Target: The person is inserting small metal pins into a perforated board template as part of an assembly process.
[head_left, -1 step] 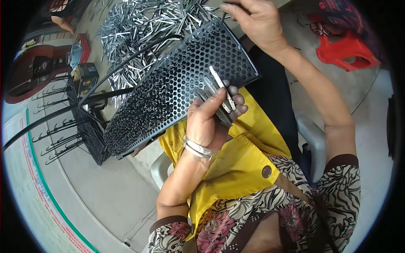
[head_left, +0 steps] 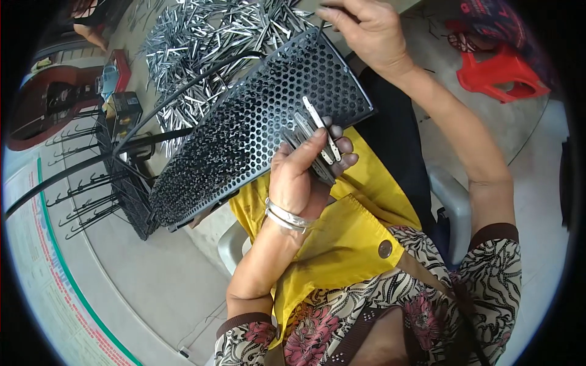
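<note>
My left hand (head_left: 299,174) is closed round a bundle of narrow flat metal strips (head_left: 313,111). Some are bright silver with small holes near their ends, others dull grey. The bundle lies over the near edge of a black perforated tray (head_left: 332,76) with hexagonal holes, tilted across my lap. Many small dark pieces stand in the holes on the tray's left and middle parts. At the tray's far upper corner my right hand (head_left: 372,39) pinches a thin dark strip (head_left: 322,24), whose lower end points at the holes. The fingertips partly cover that strip.
A large heap of loose metal strips (head_left: 201,55) lies beyond the tray. Black bars (head_left: 159,135) and a rack with hooks (head_left: 125,183) stand at the left. A red plastic stool (head_left: 503,73) is at the far right. A yellow apron (head_left: 342,238) covers my lap.
</note>
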Motion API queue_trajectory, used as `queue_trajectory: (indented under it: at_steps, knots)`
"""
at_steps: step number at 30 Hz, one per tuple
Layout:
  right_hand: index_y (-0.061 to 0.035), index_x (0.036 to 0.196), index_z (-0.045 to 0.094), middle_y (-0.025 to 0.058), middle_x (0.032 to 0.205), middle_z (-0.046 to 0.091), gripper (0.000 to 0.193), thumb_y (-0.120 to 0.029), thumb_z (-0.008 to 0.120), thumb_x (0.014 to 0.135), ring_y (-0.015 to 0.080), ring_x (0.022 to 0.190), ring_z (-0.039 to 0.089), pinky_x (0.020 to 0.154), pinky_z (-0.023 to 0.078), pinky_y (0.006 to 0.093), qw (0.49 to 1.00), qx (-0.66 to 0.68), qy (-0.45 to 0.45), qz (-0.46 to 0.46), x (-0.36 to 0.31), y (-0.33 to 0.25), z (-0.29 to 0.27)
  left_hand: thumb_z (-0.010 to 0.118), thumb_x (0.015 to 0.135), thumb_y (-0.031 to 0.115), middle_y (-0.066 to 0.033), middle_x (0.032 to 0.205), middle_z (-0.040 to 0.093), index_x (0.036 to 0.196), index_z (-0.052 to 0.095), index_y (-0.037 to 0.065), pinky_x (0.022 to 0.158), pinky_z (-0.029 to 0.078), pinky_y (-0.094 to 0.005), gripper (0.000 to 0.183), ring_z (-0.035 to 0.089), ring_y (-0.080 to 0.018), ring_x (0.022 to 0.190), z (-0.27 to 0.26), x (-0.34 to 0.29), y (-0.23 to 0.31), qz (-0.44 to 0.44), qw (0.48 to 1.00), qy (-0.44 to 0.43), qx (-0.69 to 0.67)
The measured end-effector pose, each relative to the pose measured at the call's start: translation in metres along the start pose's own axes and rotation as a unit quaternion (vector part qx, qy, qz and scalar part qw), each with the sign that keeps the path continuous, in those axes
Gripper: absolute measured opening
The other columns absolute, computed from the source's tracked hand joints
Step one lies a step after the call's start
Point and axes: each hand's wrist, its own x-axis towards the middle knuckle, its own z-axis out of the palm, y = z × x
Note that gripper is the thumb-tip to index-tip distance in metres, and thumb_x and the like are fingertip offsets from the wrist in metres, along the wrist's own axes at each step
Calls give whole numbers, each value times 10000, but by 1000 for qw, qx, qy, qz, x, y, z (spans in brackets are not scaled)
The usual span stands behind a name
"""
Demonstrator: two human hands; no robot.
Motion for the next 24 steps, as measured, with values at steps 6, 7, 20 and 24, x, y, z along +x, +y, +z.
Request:
queue_trajectory:
  at_steps: [6, 7, 20, 24]
  knots:
    - [12, 739, 541, 159, 641, 514, 40, 1, 570, 715, 327, 591, 537, 522, 425, 366, 980, -99, -82, -154, -1, 10, 2, 531, 825, 55, -80, 845, 572, 950, 528, 19, 630, 529, -369, 130, 581, -221, 739, 5, -4, 1, 11, 1000, 14, 7]
    - [7, 726, 523, 160, 630, 495, 44, 8, 563, 708, 334, 589, 526, 521, 421, 382, 960, -85, -91, -250, 1, 12, 6, 535, 823, 49, -76, 838, 572, 946, 530, 22, 627, 531, -370, 127, 581, -218, 730, 5, -4, 1, 13, 1000, 15, 8]
    - [35, 654, 506, 225, 620, 516, 77, -32, 525, 688, 378, 638, 548, 565, 419, 423, 927, -175, -331, 33, 18, -19, 0, 547, 808, 33, -90, 804, 564, 905, 516, -10, 603, 546, -363, 111, 590, -223, 709, -3, -5, 2, 18, 999, 27, 20]
    - [47, 770, 559, 195, 624, 551, 134, -67, 566, 700, 300, 581, 563, 543, 431, 362, 944, -134, -284, 98, 8, -15, -6, 547, 801, 27, -100, 795, 565, 896, 512, -19, 592, 547, -356, 112, 596, -229, 698, -2, -5, 3, 20, 999, 41, 27]
